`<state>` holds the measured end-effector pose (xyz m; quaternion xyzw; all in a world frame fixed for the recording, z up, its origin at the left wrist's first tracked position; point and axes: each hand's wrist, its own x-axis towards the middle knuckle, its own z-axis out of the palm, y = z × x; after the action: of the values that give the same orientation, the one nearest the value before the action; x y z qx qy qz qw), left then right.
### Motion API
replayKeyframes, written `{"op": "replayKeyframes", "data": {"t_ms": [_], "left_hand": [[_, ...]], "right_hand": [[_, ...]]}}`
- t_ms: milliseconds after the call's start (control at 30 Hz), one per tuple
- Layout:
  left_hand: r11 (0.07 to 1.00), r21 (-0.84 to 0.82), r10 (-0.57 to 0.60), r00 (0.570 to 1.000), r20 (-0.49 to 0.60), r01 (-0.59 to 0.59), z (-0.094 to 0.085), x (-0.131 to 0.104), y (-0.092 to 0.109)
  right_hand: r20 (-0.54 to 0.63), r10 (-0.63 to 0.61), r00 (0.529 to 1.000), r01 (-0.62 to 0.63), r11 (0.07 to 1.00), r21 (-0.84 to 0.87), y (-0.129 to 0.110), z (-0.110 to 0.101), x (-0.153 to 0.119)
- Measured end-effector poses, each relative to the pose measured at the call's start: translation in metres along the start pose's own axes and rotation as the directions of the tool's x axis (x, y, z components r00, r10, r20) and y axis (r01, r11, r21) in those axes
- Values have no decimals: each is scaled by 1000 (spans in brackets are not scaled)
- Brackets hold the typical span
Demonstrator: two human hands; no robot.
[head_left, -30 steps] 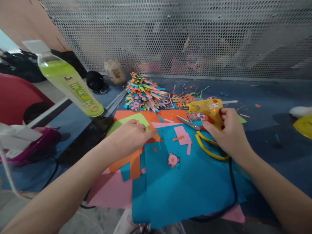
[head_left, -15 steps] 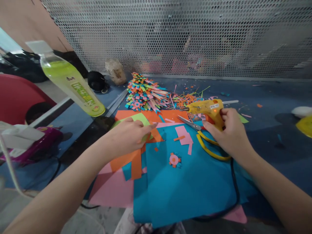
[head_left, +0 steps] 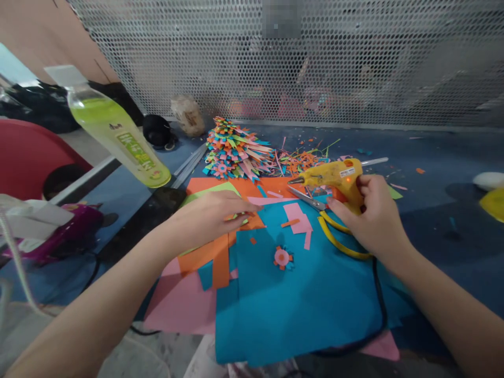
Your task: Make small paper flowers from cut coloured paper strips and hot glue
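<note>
Right hand (head_left: 376, 220) grasps the glue gun (head_left: 333, 176), its grip between thumb and fingers; left fingers hover or rest over paper (head_left: 252, 221), grasp unclear.

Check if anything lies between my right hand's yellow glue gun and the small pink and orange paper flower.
Between glue gun and flower, only low things: the tips of the yellow-handled metal scissors, a pink paper scrap and a thin orange paper strip.

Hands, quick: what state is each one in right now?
Left hand: fingers loosely bent over the orange paper; cannot tell whether it pinches anything.
Right hand: closed around the handle of the yellow glue gun.
</note>
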<state>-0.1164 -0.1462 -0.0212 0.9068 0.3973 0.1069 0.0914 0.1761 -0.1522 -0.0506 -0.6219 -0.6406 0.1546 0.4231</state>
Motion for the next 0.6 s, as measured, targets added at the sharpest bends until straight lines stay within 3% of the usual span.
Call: {"op": "replayKeyframes", "data": {"t_ms": [133,267,500,600], "left_hand": [[935,-336,-130,991,-31,112,-3,2,6],[762,-638,-184,982,-53,108,-3,2,10],[637,-765,-254,963,-93,94,0,0,15],[585,-794,-339,939,-53,166,0,1,18]], "right_hand": [[-33,-113,993,112,993,-29,-1,0,-4],[-92,-219,971,215,975,-48,-2,1,-11],[-121,-322,939,310,945,-102,5,0,-18],[-94,-279,956,266,955,-134,4,-1,-20]]}}
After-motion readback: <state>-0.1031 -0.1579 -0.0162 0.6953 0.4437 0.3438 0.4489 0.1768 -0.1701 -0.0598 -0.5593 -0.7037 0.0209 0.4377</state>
